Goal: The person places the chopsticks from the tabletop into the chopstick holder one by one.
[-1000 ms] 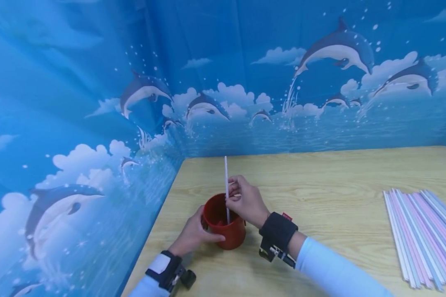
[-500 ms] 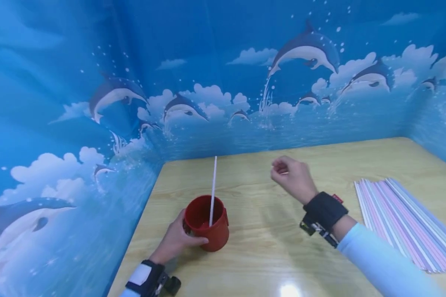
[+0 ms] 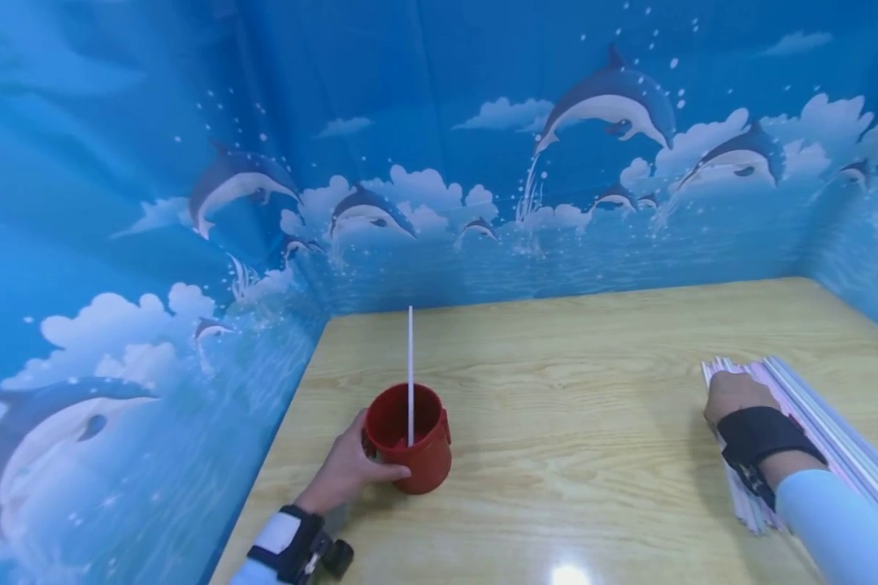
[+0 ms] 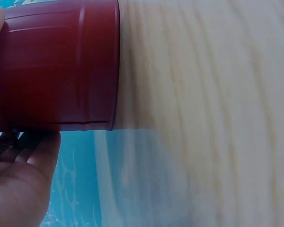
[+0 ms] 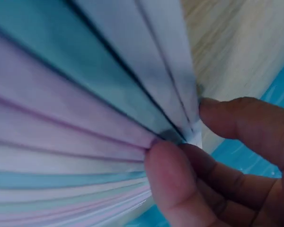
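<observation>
Straws seem light, stiff — pinch one end; right hand there, fingers narrow, hold unclear — left hand grips cup.

head: bright, glare spot on tabletop | left wrist: soft shadow beside cup | right wrist: dimmer, sticks blurred

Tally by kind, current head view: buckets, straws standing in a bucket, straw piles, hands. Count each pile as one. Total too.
Red bucket: 1
Straw in the bucket: 1
Straw pile: 1 (partly covered; individual straws not countable)
Hands: 2 (left hand, right hand)
Total: 5
</observation>
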Motion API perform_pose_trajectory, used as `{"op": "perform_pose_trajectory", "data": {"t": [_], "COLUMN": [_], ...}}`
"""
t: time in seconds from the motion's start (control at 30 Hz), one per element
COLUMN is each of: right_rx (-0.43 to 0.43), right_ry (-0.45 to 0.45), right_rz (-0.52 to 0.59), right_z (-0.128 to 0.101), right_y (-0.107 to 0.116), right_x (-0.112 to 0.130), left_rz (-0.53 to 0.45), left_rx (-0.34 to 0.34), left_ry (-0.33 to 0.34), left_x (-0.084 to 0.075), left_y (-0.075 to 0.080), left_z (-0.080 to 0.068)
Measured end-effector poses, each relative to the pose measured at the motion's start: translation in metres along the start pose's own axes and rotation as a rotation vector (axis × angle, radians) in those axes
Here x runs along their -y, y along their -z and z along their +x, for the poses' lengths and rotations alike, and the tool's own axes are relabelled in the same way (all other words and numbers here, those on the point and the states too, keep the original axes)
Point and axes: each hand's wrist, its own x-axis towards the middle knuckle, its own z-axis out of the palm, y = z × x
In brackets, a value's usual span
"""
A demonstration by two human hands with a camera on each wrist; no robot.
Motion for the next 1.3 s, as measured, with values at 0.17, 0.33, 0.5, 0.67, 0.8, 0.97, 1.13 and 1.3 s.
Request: {"op": "perform_pose_trajectory", "data": {"t": [0.17,0.33,0.5,0.67,0.8,0.97,1.13,1.3], "right_rx": [-0.034,-0.019,-0.017,-0.048,-0.058,-0.046,-0.164,-0.227], "right_ry": [0.014,0.032,-0.025,-0.070,-0.043,0.061,0.253,0.426], "right_rz": [-0.001,-0.008,-0.001,-0.015,-0.004,0.054,0.263,0.584], "right_z": [0.000,-0.001,-0.002,0.001,0.009,0.019,0.013,-0.010], "right_y": [-0.005,-0.004,-0.004,-0.012,-0.020,-0.010,0.036,0.093], "right_x": [0.005,0.013,0.027,0.048,0.062,0.084,0.134,0.201], "left_rz": [-0.018,-0.017,-0.014,0.003,0.001,0.033,0.048,0.055], "left_rx": [0.021,0.028,0.019,0.011,0.005,-0.018,-0.022,-0.016], "left_ry": [0.014,0.015,0.007,0.020,0.023,-0.011,-0.034,-0.012], "left_x": [-0.016,-0.022,-0.021,-0.020,-0.014,0.001,0.010,0.007], "left_y": [0.001,0.001,0.000,0.000,0.000,-0.001,-0.001,0.000], "left_z": [-0.006,-0.009,-0.009,-0.009,-0.005,0.003,0.005,0.004]}}
